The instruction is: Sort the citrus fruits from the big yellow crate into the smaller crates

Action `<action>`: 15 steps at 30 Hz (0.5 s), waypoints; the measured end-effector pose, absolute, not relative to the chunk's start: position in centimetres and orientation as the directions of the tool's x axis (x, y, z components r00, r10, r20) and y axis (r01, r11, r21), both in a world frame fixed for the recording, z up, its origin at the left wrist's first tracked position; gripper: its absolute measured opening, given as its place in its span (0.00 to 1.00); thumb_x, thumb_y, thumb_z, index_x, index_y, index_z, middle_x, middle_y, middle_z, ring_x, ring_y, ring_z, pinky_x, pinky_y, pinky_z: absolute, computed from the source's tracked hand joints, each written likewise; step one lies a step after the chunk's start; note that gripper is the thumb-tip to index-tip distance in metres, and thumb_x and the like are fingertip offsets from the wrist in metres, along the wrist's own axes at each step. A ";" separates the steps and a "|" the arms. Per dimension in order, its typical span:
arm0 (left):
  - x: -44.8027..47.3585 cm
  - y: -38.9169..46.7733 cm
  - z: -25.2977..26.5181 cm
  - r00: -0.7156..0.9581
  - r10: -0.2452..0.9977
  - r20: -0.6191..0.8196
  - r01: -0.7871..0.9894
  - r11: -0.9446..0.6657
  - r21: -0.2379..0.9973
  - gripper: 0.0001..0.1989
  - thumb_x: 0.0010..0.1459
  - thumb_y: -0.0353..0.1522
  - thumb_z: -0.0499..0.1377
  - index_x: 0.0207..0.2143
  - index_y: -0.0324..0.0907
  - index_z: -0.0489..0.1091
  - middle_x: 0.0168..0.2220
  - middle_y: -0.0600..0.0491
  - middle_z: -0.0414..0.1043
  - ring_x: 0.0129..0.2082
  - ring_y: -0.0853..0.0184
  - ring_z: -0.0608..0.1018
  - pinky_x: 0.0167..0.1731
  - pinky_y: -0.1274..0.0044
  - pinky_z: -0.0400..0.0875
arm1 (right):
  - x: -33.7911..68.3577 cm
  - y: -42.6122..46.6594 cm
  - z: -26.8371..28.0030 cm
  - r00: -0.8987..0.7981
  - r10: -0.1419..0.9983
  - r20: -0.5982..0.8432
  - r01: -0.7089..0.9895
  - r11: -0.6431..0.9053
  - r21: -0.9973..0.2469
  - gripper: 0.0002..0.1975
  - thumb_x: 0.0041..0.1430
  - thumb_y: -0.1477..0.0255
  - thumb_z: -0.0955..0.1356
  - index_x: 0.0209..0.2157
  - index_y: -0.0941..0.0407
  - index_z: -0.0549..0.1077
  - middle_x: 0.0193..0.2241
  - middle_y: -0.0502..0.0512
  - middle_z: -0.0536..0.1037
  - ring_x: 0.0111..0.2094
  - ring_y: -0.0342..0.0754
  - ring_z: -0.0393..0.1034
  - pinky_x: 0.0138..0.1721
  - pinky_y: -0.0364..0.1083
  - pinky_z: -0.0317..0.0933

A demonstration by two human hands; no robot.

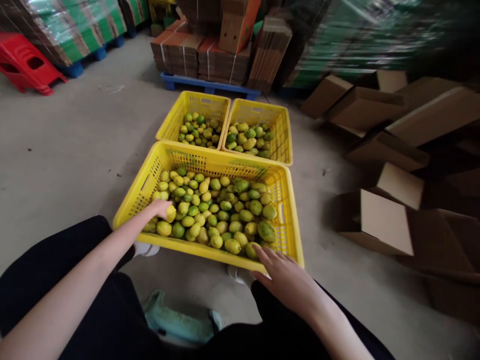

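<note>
A large yellow plastic crate stands on the floor in front of my knees, holding many yellow and green lemons. At its left side my left hand grips a yellow lemon just above the others. My right hand reaches over the near right rim, fingers stretched out. Its fingertips are by a yellow-green lemon in the near right corner; whether they touch it I cannot tell.
Beyond stand two more yellow crates, left and right, with lemons inside. Open cardboard boxes lie at right. Flattened cartons rest on a blue pallet. A red stool is far left, a teal stool below me.
</note>
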State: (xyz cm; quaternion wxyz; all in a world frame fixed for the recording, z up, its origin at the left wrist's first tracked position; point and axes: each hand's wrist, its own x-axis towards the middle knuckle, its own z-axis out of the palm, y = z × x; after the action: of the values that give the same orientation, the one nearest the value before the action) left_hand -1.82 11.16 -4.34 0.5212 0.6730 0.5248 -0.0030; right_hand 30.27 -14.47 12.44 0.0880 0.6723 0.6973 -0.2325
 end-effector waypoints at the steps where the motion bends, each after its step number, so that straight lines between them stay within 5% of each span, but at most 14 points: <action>1: -1.2 10.4 -3.7 0.487 0.669 -0.562 0.700 0.086 0.709 0.14 0.32 0.27 0.69 0.17 0.43 0.64 0.20 0.56 0.68 0.42 0.54 0.75 0.45 0.68 0.64 | 29.9 -14.3 12.7 -0.090 0.886 -0.455 0.978 -0.007 -0.207 0.25 0.57 0.73 0.67 0.57 0.60 0.70 0.50 0.69 0.77 0.47 0.63 0.76 0.49 0.59 0.69; 6: 5.8 4.8 1.5 0.699 0.463 -0.545 0.605 0.025 0.796 0.11 0.42 0.38 0.69 0.26 0.42 0.74 0.21 0.56 0.72 0.29 0.63 0.75 0.34 0.74 0.66 | 28.1 -13.4 12.3 -0.116 0.922 -0.369 0.958 0.006 -0.288 0.38 0.55 0.70 0.71 0.65 0.59 0.57 0.61 0.72 0.65 0.58 0.65 0.67 0.54 0.58 0.65; 9: 10.6 0.7 5.6 0.839 0.300 -0.455 0.447 0.099 0.889 0.17 0.46 0.43 0.68 0.36 0.45 0.76 0.28 0.55 0.77 0.29 0.64 0.77 0.33 0.74 0.69 | 27.5 -13.1 11.5 -0.128 0.970 -0.207 0.886 0.018 -0.463 0.47 0.49 0.68 0.74 0.67 0.55 0.51 0.64 0.71 0.59 0.60 0.64 0.64 0.54 0.57 0.66; 12: 13.0 -1.5 8.4 0.920 0.167 -0.353 0.325 0.177 0.929 0.18 0.57 0.48 0.58 0.27 0.44 0.75 0.24 0.52 0.75 0.25 0.66 0.76 0.33 0.73 0.70 | 27.5 -12.9 11.5 -0.085 0.993 -0.080 0.787 0.018 -0.616 0.35 0.50 0.67 0.72 0.59 0.54 0.61 0.52 0.64 0.71 0.51 0.58 0.72 0.50 0.54 0.68; 15: 11.7 -0.2 8.6 0.866 0.290 -0.407 0.399 0.089 0.913 0.21 0.64 0.44 0.50 0.28 0.44 0.76 0.23 0.51 0.75 0.26 0.65 0.76 0.34 0.73 0.70 | 28.1 -12.9 12.2 0.015 1.000 -0.005 0.780 -0.015 -0.625 0.27 0.49 0.68 0.72 0.52 0.55 0.66 0.46 0.61 0.74 0.45 0.56 0.74 0.47 0.53 0.70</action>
State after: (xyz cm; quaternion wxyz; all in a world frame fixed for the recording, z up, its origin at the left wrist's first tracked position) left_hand 11.74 -0.17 8.59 0.6923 0.6737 0.2556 -0.0391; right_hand 28.14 -12.90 12.18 -0.2343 0.6729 0.6614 -0.2342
